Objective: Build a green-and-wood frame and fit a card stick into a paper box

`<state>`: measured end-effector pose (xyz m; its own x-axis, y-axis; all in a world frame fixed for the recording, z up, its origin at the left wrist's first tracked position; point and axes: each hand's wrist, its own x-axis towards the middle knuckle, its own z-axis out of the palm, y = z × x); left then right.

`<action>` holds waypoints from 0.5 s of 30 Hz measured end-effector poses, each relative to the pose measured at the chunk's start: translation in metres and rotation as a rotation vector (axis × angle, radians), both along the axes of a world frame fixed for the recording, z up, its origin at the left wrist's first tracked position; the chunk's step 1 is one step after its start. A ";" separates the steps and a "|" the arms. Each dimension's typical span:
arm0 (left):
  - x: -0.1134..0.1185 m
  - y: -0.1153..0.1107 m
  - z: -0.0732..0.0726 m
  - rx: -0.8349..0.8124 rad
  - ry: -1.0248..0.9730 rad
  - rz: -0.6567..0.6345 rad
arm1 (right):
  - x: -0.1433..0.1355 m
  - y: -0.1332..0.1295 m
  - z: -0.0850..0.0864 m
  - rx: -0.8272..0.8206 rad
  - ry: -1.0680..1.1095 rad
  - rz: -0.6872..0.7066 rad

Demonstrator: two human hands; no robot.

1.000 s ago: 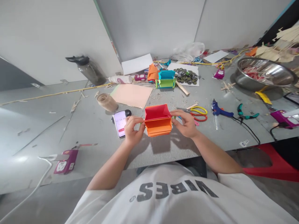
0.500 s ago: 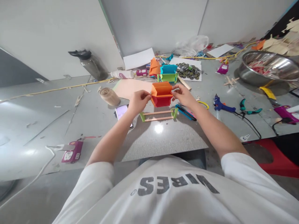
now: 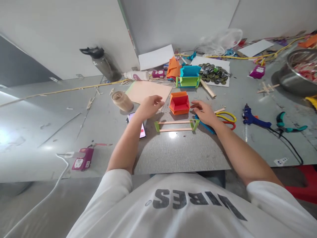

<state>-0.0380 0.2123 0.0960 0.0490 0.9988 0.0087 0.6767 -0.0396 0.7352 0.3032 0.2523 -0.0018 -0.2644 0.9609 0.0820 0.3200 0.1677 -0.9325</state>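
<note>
An orange folded-paper box (image 3: 179, 103) with a red inside stands on the table between my hands. To its left is my left hand (image 3: 153, 105), fingers loosely curved and apart from the box. My right hand (image 3: 202, 110) is close to the box's right side, fingers spread, holding nothing; it partly covers a blue tool (image 3: 208, 128). Nearer to me lies a small frame of wooden sticks with green ends (image 3: 176, 126). Behind the box, a blue paper box (image 3: 190, 71) sits in a similar green-ended stand (image 3: 189, 81).
A phone (image 3: 142, 130) and a jar (image 3: 122, 101) are on the left. Scissors (image 3: 229, 117), a glue gun (image 3: 256, 118) and pliers (image 3: 288, 127) lie to the right. Farther back are round metallic pieces (image 3: 214, 73) on white board, a bottle (image 3: 104, 64) and a metal bowl (image 3: 288, 74).
The orange box was held up between both hands; now it rests on the table and both hands have let go and moved apart. The view has shifted slightly.
</note>
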 end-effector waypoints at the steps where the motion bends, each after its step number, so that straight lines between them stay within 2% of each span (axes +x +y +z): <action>1: -0.011 -0.003 0.007 0.050 -0.001 0.032 | 0.002 -0.001 0.001 0.032 -0.025 -0.009; 3: -0.042 -0.006 0.022 0.108 -0.019 0.111 | 0.007 -0.003 0.003 0.128 -0.070 -0.046; 5: -0.081 -0.001 0.034 0.251 -0.103 0.321 | 0.011 -0.003 0.005 0.228 -0.094 -0.103; 8: -0.144 0.026 0.045 0.335 -0.083 0.639 | 0.014 -0.005 0.009 0.304 -0.098 -0.165; 10: -0.177 0.053 0.044 0.244 0.018 0.766 | 0.014 -0.007 0.012 0.328 -0.113 -0.184; 12: -0.198 0.081 0.037 0.162 0.098 0.718 | 0.013 -0.010 0.014 0.346 -0.139 -0.191; 15: -0.211 0.117 0.019 0.160 0.155 0.598 | 0.013 -0.013 0.016 0.384 -0.198 -0.181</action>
<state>-0.2492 0.3296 0.1146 -0.5036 0.8410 0.1980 0.7140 0.2760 0.6435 0.3163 0.2391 0.0139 -0.1422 0.9030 0.4055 0.5412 0.4139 -0.7319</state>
